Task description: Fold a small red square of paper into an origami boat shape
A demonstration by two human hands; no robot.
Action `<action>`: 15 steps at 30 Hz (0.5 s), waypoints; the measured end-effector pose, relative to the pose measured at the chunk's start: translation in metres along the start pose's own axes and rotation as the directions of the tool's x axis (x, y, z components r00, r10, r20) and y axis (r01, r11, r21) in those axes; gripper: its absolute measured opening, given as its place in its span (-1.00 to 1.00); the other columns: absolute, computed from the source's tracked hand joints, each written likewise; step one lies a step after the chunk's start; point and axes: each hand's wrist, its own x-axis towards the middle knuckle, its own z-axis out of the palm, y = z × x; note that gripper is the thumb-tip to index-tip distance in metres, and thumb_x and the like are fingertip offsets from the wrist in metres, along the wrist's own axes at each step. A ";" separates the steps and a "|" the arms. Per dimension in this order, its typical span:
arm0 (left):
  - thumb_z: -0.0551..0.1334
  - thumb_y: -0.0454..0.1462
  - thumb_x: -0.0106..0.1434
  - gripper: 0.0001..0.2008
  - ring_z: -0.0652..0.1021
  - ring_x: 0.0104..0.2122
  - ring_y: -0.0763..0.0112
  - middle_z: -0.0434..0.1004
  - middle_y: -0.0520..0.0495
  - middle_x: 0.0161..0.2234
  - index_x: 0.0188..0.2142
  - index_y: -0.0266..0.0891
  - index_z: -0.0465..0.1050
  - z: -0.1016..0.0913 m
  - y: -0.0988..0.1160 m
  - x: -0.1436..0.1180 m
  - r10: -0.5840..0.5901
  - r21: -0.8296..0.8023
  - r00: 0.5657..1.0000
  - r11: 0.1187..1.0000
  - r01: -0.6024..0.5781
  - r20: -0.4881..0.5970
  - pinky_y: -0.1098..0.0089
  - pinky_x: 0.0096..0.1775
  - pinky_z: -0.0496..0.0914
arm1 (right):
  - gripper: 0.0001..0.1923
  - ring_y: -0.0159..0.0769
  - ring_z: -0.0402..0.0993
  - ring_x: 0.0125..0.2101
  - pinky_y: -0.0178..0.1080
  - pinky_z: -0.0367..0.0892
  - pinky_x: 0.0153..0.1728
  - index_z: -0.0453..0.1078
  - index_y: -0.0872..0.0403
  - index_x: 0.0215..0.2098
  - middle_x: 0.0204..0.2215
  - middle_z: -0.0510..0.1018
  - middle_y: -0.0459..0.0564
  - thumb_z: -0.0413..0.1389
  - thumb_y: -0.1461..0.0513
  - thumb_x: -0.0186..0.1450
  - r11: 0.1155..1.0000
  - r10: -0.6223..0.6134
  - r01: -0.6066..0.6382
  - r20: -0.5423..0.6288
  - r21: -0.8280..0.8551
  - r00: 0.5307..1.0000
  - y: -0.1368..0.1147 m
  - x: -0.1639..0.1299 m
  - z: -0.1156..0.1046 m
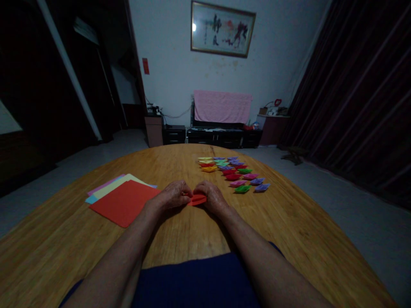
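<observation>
Red paper (197, 199), small and partly folded, is pinched between both hands at the middle of the wooden table (289, 222). It is gripped at its left end by the fingers of the left hand (173, 195) and at its right end by those of the right hand (210, 196); both hands are curled closed on it, knuckles up, with only a narrow strip of red shown between them. Whether the paper rests on the tabletop or is lifted just off it cannot be told.

From the paper, a stack of flat sheets (123, 199) is seen at nine o'clock, near the left hand but apart from it; a red sheet lies on top, with yellow, pink and blue edges fanned out beneath it towards ten o'clock. At about one o'clock, rows of small folded pieces (236, 173) in yellow, red, green, pink and purple are laid out on the table, the nearest just beyond the right hand.

Past the table's far edge, at twelve o'clock, a pink cloth (222, 107) is draped over a low cabinet against the wall, and a framed picture (222, 29) is hung above it. Dark curtains (359, 98) are seen at two o'clock.
</observation>
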 end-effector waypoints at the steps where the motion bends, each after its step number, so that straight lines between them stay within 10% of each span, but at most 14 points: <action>1: 0.18 -0.31 0.19 -0.78 0.46 -0.20 0.33 0.49 -0.09 -0.21 -0.24 -0.22 0.59 0.000 0.000 0.000 0.013 0.011 1.000 1.000 -0.013 -0.001 0.36 -0.12 0.34 | -0.76 -0.25 0.44 -0.26 -0.25 0.31 -0.22 0.53 0.10 -0.24 -0.25 0.55 0.03 0.32 0.26 0.08 1.000 0.019 -0.019 -0.028 0.002 0.999 0.001 0.001 -0.001; 7: 0.17 -0.28 0.23 -0.78 0.47 -0.21 0.31 0.49 -0.11 -0.22 -0.21 -0.22 0.58 0.000 -0.001 0.002 0.027 0.070 0.999 0.997 -0.025 -0.020 0.35 -0.14 0.33 | -0.63 -0.26 0.49 -0.23 -0.22 0.35 -0.16 0.53 0.14 -0.19 -0.26 0.61 0.05 0.02 0.49 0.14 0.990 0.142 -0.141 -0.203 0.019 0.969 -0.002 0.010 -0.018; 15: 0.15 -0.28 0.23 -0.75 0.48 -0.20 0.25 0.50 -0.15 -0.23 -0.20 -0.21 0.59 -0.001 0.006 0.001 -0.043 0.138 0.999 0.989 0.046 -0.027 0.31 -0.14 0.33 | -0.75 -0.29 0.49 -0.25 -0.27 0.33 -0.18 0.56 0.10 -0.29 -0.31 0.61 0.00 0.05 0.39 0.20 1.000 -0.003 0.004 0.107 -0.009 0.994 -0.031 0.006 -0.027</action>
